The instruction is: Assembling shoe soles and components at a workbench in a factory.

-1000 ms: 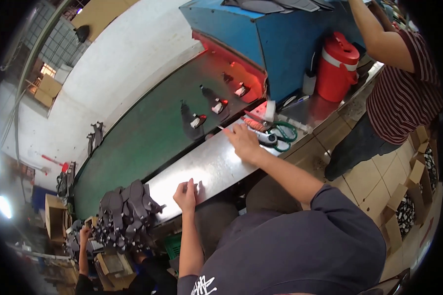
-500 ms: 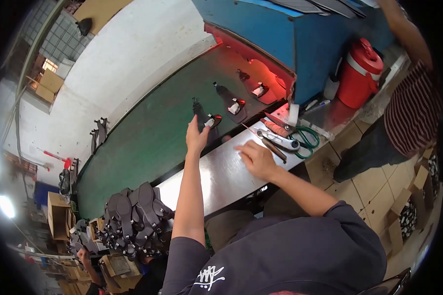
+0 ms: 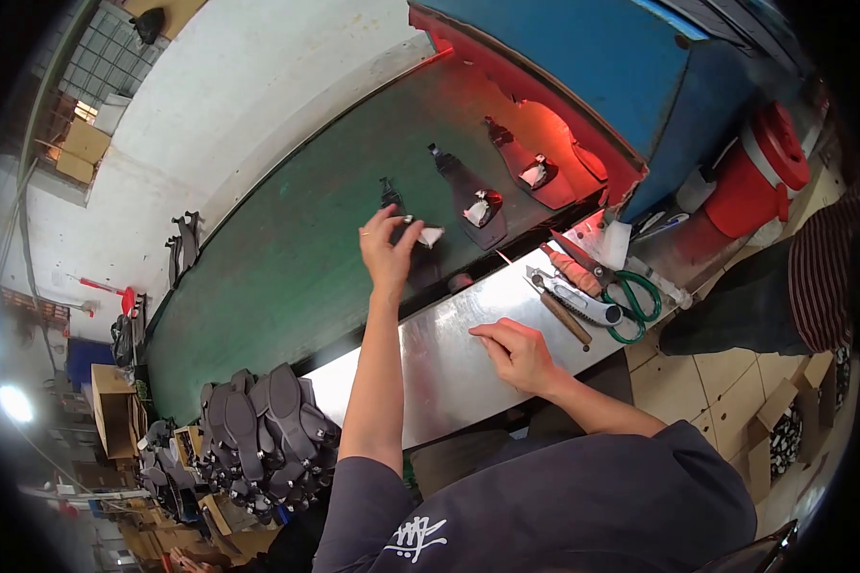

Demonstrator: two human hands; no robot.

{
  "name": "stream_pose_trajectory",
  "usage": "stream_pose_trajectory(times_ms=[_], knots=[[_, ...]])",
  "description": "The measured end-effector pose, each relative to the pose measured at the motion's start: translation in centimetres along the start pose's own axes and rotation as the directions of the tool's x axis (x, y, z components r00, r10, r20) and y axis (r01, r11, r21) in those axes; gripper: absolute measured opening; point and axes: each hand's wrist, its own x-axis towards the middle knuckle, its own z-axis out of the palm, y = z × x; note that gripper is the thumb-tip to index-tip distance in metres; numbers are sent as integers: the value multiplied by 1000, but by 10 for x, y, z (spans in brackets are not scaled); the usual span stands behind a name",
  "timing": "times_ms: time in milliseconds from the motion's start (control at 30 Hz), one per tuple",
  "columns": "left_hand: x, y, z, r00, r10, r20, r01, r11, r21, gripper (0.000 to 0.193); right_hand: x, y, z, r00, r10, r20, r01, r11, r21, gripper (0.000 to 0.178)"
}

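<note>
Over the nearest dark sandal piece (image 3: pixel 392 194) on the green belt, my left hand (image 3: pixel 387 250) is open, its thumb and fingers apart. It covers much of that piece; a white patch (image 3: pixel 431 236) shows beside the thumb. Whether the fingertips touch it I cannot tell. Two similar sandal pieces with white patches lie farther right, a middle one (image 3: pixel 454 174) and one in red light (image 3: pixel 516 153). My right hand (image 3: pixel 518 357) hovers above the shiny metal ledge (image 3: pixel 430 358), fingers closed together and pointing left, nothing visible in them.
Right of my right hand lie green-handled scissors (image 3: pixel 637 301), a grey cutter knife (image 3: pixel 583 304) and a brown-handled tool (image 3: pixel 566 320). A red drink cooler (image 3: pixel 760 172) stands beyond. Dark sandal soles (image 3: pixel 258 420) are heaped at left. A person in striped clothing (image 3: pixel 825 277) stands at right.
My left hand's fingers have bent and spread over the nearest sandal piece. My right hand has drawn lower, its fingers closer together. The view has shifted.
</note>
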Motion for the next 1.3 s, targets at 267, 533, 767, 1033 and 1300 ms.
stream_pose_trajectory(times_ms=[267,533,767,1033,1300], knots=[[-30,-11,7,954,-289,-77,297,948,115,38,4,-5,-9,995,79,59,-77,996,-39,15],[-35,3,24,955,-261,-144,295,896,331,28,2,-1,0,1000,12,4,-12,999,-31,17],[-20,25,-18,953,-129,-274,93,986,-140,25,-3,-7,4,1000,28,12,-28,999,-29,16],[-132,97,-117,794,-540,279,472,258,-843,26,3,-11,-4,859,374,350,-510,688,517,19],[-202,136,-147,758,-552,346,452,63,-890,13,19,-76,37,855,83,512,-500,395,771,22]])
